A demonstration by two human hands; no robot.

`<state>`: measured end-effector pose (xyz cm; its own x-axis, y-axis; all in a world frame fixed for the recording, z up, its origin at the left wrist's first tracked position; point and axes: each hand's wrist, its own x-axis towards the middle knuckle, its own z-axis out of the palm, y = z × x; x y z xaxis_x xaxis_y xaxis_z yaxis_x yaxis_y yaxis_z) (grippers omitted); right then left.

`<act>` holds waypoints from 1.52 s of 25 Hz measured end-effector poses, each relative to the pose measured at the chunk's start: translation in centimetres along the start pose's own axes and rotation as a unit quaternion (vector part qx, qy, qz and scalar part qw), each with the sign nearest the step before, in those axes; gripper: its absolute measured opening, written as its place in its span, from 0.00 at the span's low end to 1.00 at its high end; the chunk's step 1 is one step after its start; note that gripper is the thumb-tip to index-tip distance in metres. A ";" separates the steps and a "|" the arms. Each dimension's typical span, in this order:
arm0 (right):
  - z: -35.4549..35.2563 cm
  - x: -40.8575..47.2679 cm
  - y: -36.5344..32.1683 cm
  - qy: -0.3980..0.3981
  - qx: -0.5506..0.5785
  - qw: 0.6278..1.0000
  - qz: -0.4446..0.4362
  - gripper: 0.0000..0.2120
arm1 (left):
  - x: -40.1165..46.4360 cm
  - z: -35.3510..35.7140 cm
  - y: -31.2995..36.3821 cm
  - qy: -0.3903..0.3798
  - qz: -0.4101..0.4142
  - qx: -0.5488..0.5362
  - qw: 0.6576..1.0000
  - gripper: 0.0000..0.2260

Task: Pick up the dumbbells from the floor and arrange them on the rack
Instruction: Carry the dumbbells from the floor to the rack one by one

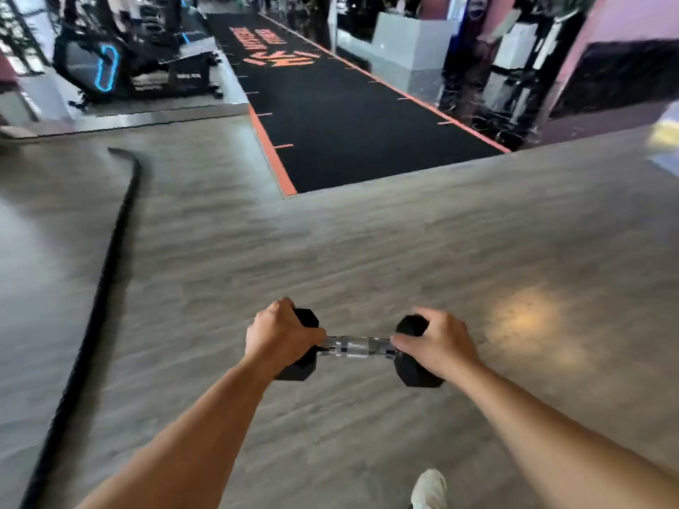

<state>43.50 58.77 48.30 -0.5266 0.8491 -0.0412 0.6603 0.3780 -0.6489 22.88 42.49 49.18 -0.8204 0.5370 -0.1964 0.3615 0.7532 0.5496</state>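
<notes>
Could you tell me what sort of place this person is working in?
Most likely a gym: both hands carry a hex dumbbell, a battle rope lies along the floor, and a black turf track with orange markings runs past exercise machines.

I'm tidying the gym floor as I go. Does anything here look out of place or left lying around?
Yes: a thick black rope trails loose across the grey floor on the left. The dumbbell is held by its heads in the left hand and right hand.
</notes>
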 end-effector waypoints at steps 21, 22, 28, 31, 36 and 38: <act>-27.5 -70.7 26.2 0.429 0.045 0.753 0.497 0.16 | -62.5 23.6 25.5 -0.384 0.543 0.069 0.744 0.17; -27.8 -74.1 27.0 0.441 0.046 0.734 0.514 0.16 | -66.0 24.6 25.4 -0.400 0.547 0.071 0.732 0.17; -29.1 -92.9 31.2 0.500 0.092 0.607 0.611 0.15 | -87.3 31.8 25.1 -0.485 0.615 0.093 0.615 0.19; -30.1 -99.9 33.9 0.521 0.099 0.544 0.650 0.11 | -97.1 35.7 25.7 -0.508 0.652 0.100 0.554 0.19; -34.1 -112.2 39.6 0.565 0.111 0.428 0.697 0.10 | -116.0 43.1 27.5 -0.548 0.698 0.137 0.441 0.20; -35.6 -116.9 40.8 0.582 0.110 0.382 0.709 0.11 | -123.4 44.3 27.9 -0.565 0.708 0.146 0.396 0.21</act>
<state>151.06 -11.97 53.67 0.9573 -0.2207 -0.1869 -0.2888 -0.6987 -0.6545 153.80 14.12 52.78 0.9613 0.2023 -0.1870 0.2754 -0.6854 0.6741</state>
